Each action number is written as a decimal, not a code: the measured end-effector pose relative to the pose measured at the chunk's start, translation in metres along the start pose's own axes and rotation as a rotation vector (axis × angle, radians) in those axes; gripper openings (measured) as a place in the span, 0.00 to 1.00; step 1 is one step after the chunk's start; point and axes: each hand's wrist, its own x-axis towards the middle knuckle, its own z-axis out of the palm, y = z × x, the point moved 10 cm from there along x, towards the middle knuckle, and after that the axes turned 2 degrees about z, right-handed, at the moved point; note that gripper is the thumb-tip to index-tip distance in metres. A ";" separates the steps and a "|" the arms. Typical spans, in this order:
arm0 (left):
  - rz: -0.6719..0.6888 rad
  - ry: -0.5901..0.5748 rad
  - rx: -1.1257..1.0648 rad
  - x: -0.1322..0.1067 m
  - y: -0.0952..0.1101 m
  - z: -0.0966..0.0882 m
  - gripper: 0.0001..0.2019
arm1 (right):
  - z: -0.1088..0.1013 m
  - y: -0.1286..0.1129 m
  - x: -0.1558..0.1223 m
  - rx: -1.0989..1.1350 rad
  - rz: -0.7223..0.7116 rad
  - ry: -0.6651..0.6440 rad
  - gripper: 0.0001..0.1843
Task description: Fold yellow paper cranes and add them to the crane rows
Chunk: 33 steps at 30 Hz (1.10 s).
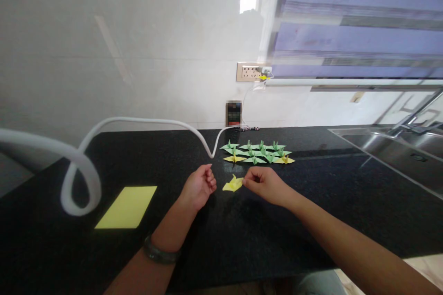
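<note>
A yellow paper crane (232, 184) is pinched by one wing between the thumb and forefinger of my right hand (265, 185), just above the black counter. To its left is my left hand (200, 186), fingers curled in toward the palm with nothing showing in them; it is apart from the crane. Behind both hands, several finished cranes stand in rows: green cranes (254, 160), with a yellow crane (234, 159) at the front left and another yellow crane (284, 160) at the front right.
A stack of yellow paper (126, 207) lies on the counter (207, 258) at left. A white cable (155, 120) loops across toward a phone-like device (234, 114) against the wall. A wall socket (251, 72) is above it. At right is a steel sink (398, 159).
</note>
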 end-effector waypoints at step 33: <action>0.269 0.151 -0.239 -0.009 0.052 -0.024 0.12 | -0.007 0.012 0.172 -0.602 0.258 0.135 0.13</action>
